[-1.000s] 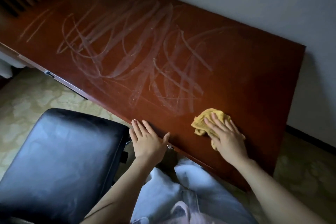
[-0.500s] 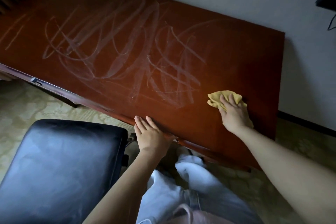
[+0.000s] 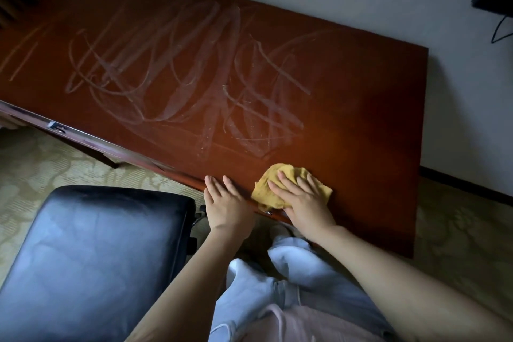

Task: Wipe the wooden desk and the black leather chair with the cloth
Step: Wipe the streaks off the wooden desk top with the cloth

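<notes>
The reddish-brown wooden desk (image 3: 361,108) runs across the view, its top covered in pale wipe streaks over the left and middle. A crumpled yellow cloth (image 3: 273,189) lies at the desk's front edge. My right hand (image 3: 302,200) presses flat on the cloth with fingers spread. My left hand (image 3: 226,203) rests flat on the front edge just left of the cloth, fingers straight. The black leather chair (image 3: 91,255) stands at the lower left, its seat beside my left forearm.
A white wall backs the desk. A dark object with a hanging cable (image 3: 499,28) is at the upper right. Patterned beige carpet (image 3: 41,169) lies under the desk and chair. My knees in light trousers (image 3: 277,280) sit below the desk's edge.
My right hand has slid the cloth leftward and back toward the front edge, close to my left hand. The left hand has stayed on the edge.
</notes>
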The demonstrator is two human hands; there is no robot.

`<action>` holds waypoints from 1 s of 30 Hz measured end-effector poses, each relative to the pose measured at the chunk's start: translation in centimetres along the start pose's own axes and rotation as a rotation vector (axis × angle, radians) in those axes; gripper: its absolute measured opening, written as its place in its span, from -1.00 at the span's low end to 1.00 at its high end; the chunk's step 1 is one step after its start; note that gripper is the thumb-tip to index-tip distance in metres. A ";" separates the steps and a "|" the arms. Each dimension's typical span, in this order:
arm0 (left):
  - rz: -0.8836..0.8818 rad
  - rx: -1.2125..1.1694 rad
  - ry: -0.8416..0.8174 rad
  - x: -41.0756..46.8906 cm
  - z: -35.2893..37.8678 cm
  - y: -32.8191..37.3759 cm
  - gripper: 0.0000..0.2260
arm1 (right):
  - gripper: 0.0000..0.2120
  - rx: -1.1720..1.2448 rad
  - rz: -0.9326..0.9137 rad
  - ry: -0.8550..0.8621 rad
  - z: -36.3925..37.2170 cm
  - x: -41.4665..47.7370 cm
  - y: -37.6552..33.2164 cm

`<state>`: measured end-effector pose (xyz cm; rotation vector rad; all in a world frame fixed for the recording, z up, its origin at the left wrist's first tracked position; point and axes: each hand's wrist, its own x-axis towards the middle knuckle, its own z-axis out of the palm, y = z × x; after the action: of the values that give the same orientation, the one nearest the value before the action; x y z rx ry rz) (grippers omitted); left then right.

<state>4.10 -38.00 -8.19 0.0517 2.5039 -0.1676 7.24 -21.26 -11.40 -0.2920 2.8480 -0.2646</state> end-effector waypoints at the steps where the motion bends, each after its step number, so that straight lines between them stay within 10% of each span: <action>1: -0.003 -0.003 0.005 0.0 0.0 0.0 -0.39 | -0.37 0.007 -0.047 0.034 0.1 -0.9 0.2; 9: -0.099 -0.054 0.065 0.3 0.3 0.5 -0.27 | -0.28 0.040 -0.352 0.090 -0.6 -4.6 5.6; 30: -0.018 -0.176 -0.164 0.9 -3.2 0.9 -0.16 | -0.50 -0.073 0.221 0.065 -4.9 11.3 10.3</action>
<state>1.56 -36.65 -6.27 -0.0553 2.3454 0.0402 -6.60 -13.13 -11.61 0.0186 2.9254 -0.1285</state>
